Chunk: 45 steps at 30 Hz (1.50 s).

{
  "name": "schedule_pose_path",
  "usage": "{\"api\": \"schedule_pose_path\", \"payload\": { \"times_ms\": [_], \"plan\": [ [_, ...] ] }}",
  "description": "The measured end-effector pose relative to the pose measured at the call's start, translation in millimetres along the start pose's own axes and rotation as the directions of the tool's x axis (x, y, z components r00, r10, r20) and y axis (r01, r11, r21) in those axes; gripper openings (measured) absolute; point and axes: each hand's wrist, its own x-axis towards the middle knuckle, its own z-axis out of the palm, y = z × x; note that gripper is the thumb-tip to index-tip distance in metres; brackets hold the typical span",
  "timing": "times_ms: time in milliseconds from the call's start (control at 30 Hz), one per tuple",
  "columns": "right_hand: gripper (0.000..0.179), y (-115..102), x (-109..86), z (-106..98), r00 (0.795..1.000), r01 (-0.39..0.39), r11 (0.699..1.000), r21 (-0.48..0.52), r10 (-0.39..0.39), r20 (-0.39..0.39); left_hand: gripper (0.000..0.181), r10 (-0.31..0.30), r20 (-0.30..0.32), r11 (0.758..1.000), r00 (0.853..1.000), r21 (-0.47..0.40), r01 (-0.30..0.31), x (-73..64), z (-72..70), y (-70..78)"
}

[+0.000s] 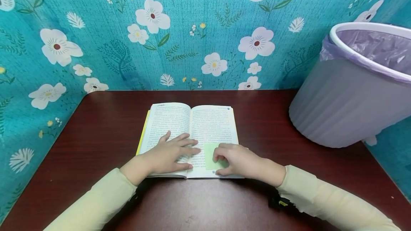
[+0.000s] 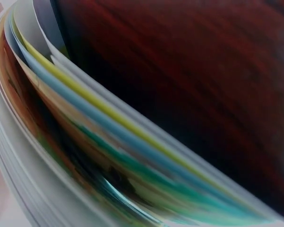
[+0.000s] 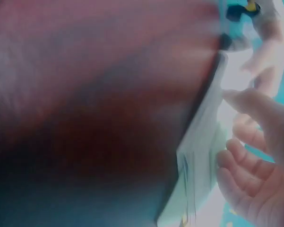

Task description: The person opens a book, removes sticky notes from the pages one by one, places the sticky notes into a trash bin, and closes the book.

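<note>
An open book [image 1: 170, 120] lies with pages of small print facing up. My left hand [image 1: 168, 154] rests flat on its left page with fingers spread toward the middle fold. On the lower right page lies a pale green square paper note [image 1: 209, 156]. Over the note's right part is my right hand [image 1: 239, 159], its fingers loosely bent and its thumb apart from them. In the right wrist view the right hand's fingertips [image 3: 222, 158] are at the page surface with nothing gripped. The left wrist view shows the book's layered page edges [image 2: 108, 127], not the hand.
The book lies on a dark red-brown table [image 1: 106, 127]. A grey trash bin [image 1: 346, 95] with a purple liner leans at the right. Behind hangs a teal flowered cloth [image 1: 189, 45]. A black strap [image 1: 277, 202] shows beneath the right sleeve.
</note>
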Motion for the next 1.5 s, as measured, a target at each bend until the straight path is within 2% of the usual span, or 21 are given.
{"api": "schedule_pose_path", "payload": {
  "times_ms": [167,367,633,767,867,1133,1367,1500],
  "plan": [
    [0.032,-6.1,4.5,5.5,0.997,0.073,0.997,-0.035,-0.074,-0.03,0.055,0.004,-0.01,1.0,1.0,0.006,-0.004,-0.5,1.5,-0.5],
    [0.031,-10.7,12.1,7.5,0.994,0.111,0.989,-0.102,-0.11,0.02,0.054,0.006,-0.013,1.0,1.0,-0.005,-0.006,-0.9,5.2,0.4],
    [0.036,-16.7,14.4,9.7,0.963,0.269,0.929,-0.255,-0.267,0.044,0.052,0.015,-0.026,1.0,1.0,-0.006,-0.015,-3.1,3.2,2.0],
    [0.041,-18.8,14.8,10.5,0.957,0.29,0.908,-0.303,-0.279,0.079,0.052,0.016,-0.027,1.0,1.0,-0.009,-0.016,-2.9,3.0,1.6],
    [0.042,-20.0,14.4,12.5,0.955,0.295,0.891,-0.344,-0.287,0.077,0.052,0.012,-0.026,1.0,1.0,-0.01,-0.013,-2.6,4.1,1.2],
    [0.044,-21.0,9.3,13.1,0.946,0.303,0.863,-0.404,-0.322,0.022,0.052,0.014,-0.034,1.0,0.999,-0.001,-0.014,-2.1,5.5,0.8],
    [0.044,-17.7,3.6,7.6,0.937,0.287,0.817,-0.501,-0.349,-0.032,0.053,0.015,-0.036,1.0,0.999,0.015,-0.015,-1.7,3.3,0.1],
    [0.039,-16.3,0.8,2.0,0.941,0.25,0.814,-0.524,-0.333,-0.068,0.054,0.016,-0.034,1.0,0.999,0.014,-0.016,-1.6,2.8,0.2]
  ]
}}
